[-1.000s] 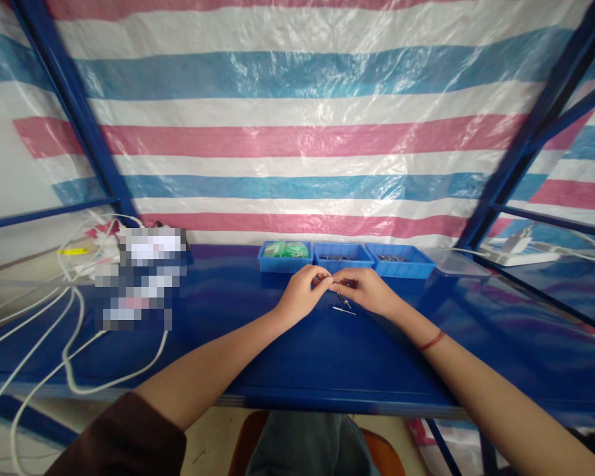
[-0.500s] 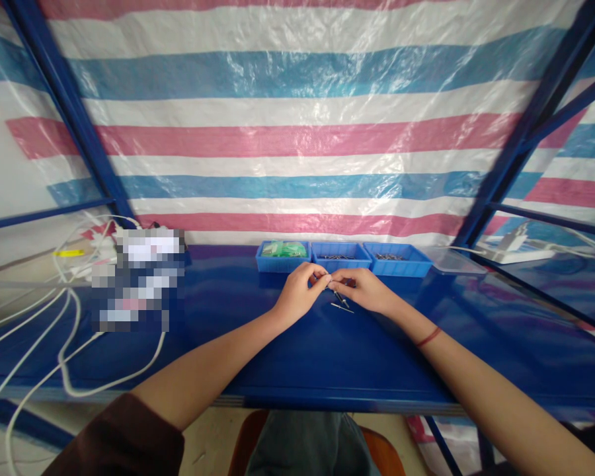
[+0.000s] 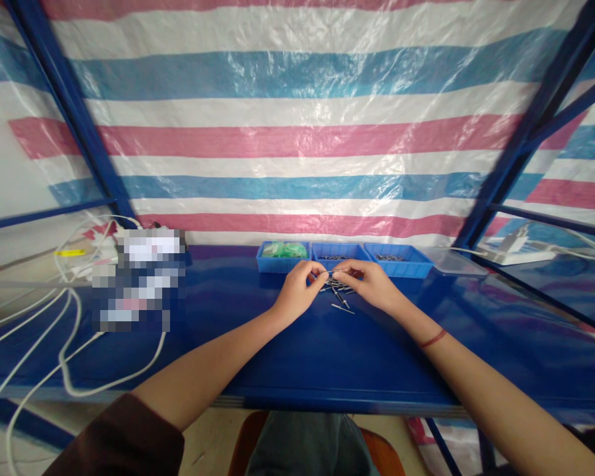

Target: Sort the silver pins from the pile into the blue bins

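Observation:
A thin, metal blind rivet (image 3: 332, 272) spans the small gap between my two hands, above the blue tabletop. My left hand (image 3: 299, 291) is closed in a pinch on its left end. At the other end, the thumb and fingers of my right hand (image 3: 370, 284) pinch it too. Just below the fingertips lies a loose pile of blind rivets (image 3: 338, 285), partly covered by my right hand. One single rivet (image 3: 343, 309) rests apart on the near side of the pile.
Behind my hands stand three blue bins: the left bin (image 3: 282, 267) with green plastic bags, the middle bin (image 3: 341, 247) and right bin (image 3: 407, 270) with small metal parts. A clear plastic lid (image 3: 459, 261) lies right of them. White cables (image 3: 72, 330) run along the left side.
My fingertips have moved apart from touching, and the rivet between them now shows. My right hand has shifted slightly, uncovering more of the pile.

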Tool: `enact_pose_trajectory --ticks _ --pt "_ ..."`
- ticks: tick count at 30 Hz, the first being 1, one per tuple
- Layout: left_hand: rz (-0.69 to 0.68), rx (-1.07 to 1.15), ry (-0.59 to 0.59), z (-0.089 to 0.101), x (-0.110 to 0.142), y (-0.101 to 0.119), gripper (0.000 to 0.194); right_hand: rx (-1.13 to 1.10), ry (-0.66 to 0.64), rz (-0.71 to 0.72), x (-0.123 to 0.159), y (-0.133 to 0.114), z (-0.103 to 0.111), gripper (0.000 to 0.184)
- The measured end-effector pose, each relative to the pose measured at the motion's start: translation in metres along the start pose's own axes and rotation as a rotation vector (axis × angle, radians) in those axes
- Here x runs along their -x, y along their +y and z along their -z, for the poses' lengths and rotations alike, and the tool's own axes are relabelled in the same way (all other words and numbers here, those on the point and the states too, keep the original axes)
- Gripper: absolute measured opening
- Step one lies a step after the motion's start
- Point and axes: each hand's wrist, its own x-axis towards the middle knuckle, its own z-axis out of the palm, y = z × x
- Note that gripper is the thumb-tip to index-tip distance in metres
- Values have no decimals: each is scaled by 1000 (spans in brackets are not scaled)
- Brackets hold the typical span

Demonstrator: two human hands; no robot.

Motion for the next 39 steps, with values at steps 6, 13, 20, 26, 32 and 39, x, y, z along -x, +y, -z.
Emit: enact_pose_trajectory --ticks 6,13,20,26,32,39 --pt "-2 -82 -175 -6 4 -4 25 325 191 -30 -3 7 24 42" --pt "-145 -260 -396 -5 8 4 18 744 640 -303 2 58 78 43" --pt "-192 -274 -449 -5 8 3 16 938 599 -362 3 79 81 42" --pt "-52 -139 -314 -6 5 -1 17 592 251 -136 -2 47 56 25" --pt "103 12 -179 -6 1 -5 20 57 -39 -79 -1 9 14 25" --pt "126 81 -197 -7 2 -6 23 -180 -70 -111 1 2 10 26"
